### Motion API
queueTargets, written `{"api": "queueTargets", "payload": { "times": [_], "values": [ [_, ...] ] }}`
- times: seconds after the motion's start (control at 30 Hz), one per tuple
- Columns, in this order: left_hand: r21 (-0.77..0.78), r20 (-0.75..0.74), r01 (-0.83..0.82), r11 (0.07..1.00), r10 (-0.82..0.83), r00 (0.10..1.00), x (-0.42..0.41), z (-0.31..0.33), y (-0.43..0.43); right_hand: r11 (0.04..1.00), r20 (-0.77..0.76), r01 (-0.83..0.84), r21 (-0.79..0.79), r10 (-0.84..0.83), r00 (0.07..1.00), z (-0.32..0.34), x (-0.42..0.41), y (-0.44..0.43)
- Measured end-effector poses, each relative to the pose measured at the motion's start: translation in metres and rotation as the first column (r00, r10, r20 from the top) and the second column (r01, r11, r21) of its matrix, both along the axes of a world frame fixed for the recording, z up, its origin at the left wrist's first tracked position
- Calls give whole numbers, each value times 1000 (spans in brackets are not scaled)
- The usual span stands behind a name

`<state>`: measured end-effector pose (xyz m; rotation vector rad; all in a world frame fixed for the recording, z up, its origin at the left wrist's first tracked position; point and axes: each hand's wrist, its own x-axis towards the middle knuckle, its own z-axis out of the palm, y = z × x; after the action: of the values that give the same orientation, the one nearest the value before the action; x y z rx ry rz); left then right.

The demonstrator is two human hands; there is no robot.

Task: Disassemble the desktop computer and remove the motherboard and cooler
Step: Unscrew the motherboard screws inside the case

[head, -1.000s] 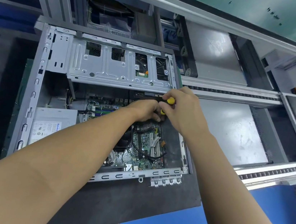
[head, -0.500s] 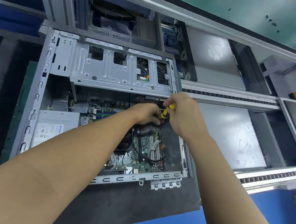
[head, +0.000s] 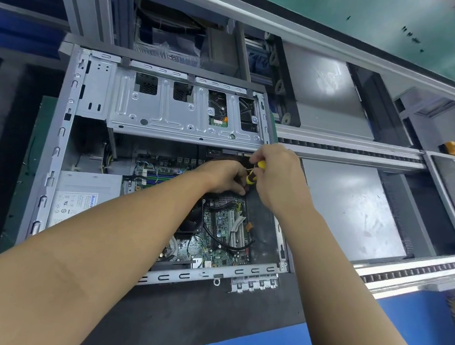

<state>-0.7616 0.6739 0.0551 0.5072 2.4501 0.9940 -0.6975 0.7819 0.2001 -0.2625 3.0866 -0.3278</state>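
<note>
An open grey desktop case [head: 58, 150] lies on its side on a dark mat. Inside it the green motherboard [head: 221, 229] sits under black cables. The cooler is mostly hidden beneath my left forearm. My right hand [head: 277, 179] grips a yellow-and-black screwdriver [head: 253, 173] over the board's upper right area. My left hand [head: 222, 177] reaches in beside it, its curled fingers at the screwdriver's lower end; what they hold is hidden. A silver drive cage [head: 182, 111] spans the top of the case.
A grey power supply [head: 84, 197] with a label sits at the case's lower left. A conveyor frame with roller rails [head: 347, 152] and grey panels runs to the right. A yellow object [head: 453, 147] lies far right. Blue floor shows below.
Both hands stay together at the same spot on the board; the screwdriver handle has turned slightly. The view has shifted a little, with the case lower in frame.
</note>
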Motion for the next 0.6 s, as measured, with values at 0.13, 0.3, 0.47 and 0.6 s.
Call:
{"api": "queueTargets", "payload": {
  "times": [0.13,0.3,0.47,0.6],
  "values": [
    [14,0,19,1000,-19,1000,0,0,-2,998,74,-69,13,68,995,4,-1,3],
    [-11,-8,-5,1000,5,1000,-2,-2,3,1000,-18,-20,-14,20,1000,2,0,3],
    [-23,-28,8,1000,-9,1000,-1,0,3,996,-54,86,12,-86,995,0,0,0],
    [-43,-11,-28,999,27,1000,-2,-4,2,1000,30,-30,1,30,999,4,-3,-3]
  ]
}}
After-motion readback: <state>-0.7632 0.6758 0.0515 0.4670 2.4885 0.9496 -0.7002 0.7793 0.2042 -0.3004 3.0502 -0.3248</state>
